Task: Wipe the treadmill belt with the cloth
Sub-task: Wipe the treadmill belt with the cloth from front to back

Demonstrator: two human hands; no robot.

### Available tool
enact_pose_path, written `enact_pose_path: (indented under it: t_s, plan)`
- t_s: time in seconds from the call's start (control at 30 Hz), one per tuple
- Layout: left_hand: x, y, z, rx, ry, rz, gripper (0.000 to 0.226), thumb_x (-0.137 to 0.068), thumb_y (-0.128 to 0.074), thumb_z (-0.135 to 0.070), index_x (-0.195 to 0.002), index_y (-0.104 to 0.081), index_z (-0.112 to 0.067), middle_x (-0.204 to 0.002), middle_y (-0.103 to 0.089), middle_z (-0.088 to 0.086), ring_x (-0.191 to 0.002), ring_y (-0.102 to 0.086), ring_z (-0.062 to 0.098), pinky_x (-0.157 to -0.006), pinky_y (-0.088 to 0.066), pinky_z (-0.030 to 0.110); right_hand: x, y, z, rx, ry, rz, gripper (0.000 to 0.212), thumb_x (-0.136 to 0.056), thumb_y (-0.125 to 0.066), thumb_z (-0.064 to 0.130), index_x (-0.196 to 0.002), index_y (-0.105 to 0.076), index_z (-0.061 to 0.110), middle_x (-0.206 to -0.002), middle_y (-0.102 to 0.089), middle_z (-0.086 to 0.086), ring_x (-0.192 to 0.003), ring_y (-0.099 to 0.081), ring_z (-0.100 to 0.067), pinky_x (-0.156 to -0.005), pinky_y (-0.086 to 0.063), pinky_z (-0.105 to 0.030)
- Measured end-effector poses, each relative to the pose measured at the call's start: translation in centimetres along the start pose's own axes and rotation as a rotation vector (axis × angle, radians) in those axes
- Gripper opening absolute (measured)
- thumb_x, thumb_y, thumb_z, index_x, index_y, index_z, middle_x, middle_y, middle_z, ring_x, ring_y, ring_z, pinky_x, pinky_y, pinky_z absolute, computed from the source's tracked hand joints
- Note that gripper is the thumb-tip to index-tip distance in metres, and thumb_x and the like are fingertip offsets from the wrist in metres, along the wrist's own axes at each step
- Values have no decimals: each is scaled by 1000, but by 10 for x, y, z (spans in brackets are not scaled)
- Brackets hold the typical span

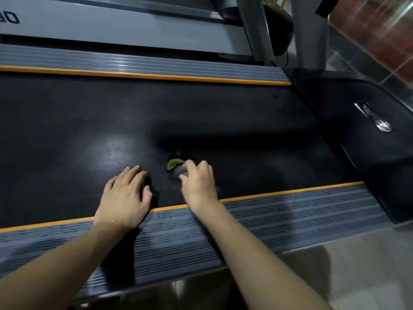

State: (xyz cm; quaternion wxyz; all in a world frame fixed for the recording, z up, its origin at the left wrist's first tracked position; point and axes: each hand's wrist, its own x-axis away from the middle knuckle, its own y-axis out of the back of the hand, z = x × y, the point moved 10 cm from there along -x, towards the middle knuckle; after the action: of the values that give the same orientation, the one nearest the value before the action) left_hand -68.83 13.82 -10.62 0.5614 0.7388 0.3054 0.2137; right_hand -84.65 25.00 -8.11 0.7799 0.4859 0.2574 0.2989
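Observation:
The black treadmill belt [178,117] runs across the view between two grey ribbed side rails edged in orange. A small bunched cloth [175,167], green and grey, lies on the belt near its near edge. My right hand [199,184] is on it, fingers curled round the cloth, and it looks slightly blurred. My left hand [127,195] rests flat on the belt just left of it, fingers spread and straight, holding nothing. Most of the cloth is hidden under my right fingers.
The near side rail [279,215] lies under both forearms. A glossy black motor cover [357,135] closes the belt's right end. Grey upright posts [257,30] and a second machine stand behind. Tiled floor [357,276] is at lower right.

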Motion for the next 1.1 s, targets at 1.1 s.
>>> enact_pose_path:
  t_s: [1.1]
  plan:
    - [-1, 0, 5, -9, 81, 3, 62, -91, -26, -46, -140, -56, -22, -159, -42, -2, -151, -29, 16, -123, -21, 41, 8, 5, -25, -98, 483, 255, 27, -88, -72, 30, -113, -67, 23, -99, -50, 2, -94, -50, -17, -83, -47, -29]
